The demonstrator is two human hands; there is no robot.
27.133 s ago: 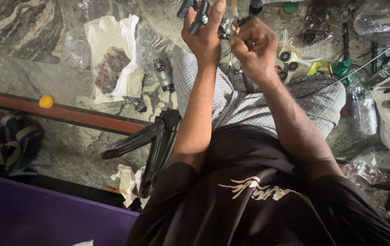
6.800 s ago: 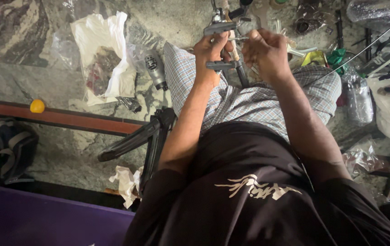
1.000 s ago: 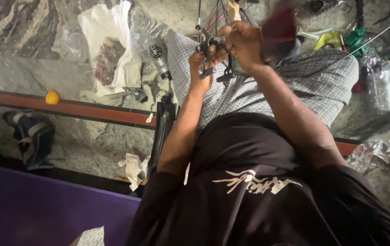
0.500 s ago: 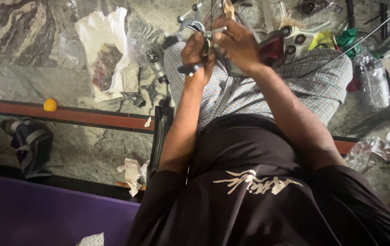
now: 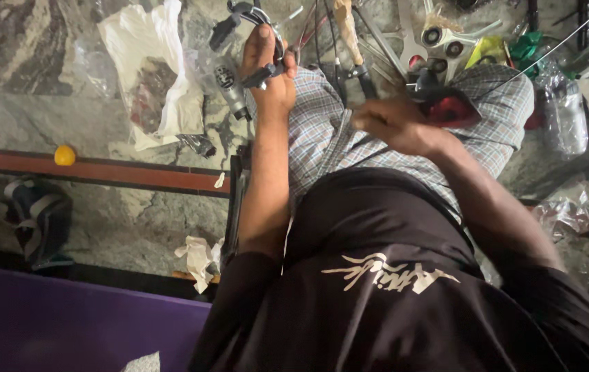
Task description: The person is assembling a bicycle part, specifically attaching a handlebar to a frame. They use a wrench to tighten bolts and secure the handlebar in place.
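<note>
Head view only, 1 camera, looking down the wearer's chest.

Change since 0.5 s ago: the left hand (image 5: 267,72) has been lifted clear with the black brake part (image 5: 253,41), and the right hand (image 5: 394,124) has been dropped lower and toward the lap, away from it. At 1.0 s and 0.5 s ago both hands were bunched together on the part; now they are well apart. Judged from this, the 2-handed fiddling looks paused and the part is carried by 1 hand alone.

Left hand: fingers (image 5: 258,48) are wrapped around the brake part, thumb side toward the camera. Black arms of the part stick out above and to the left of the knuckles, 1 arm juts out right of the palm. A thin cable (image 5: 322,41) is seen running from near the part up out of frame.

Right hand: blurred by motion, fingers curled narrow; what is pinched, if anything, cannot be told. A red and black object (image 5: 449,107) is just beside its knuckles, touching or not cannot be told.

Around: checked trousers (image 5: 329,131) under both hands, white plastic bag (image 5: 153,76) on the marbled floor (image 5: 26,76) left of the left hand, small yellow ball (image 5: 64,155) on a brown strip (image 5: 122,176), clear bottle (image 5: 563,117) at right, silver metal parts (image 5: 439,45) at top.
</note>
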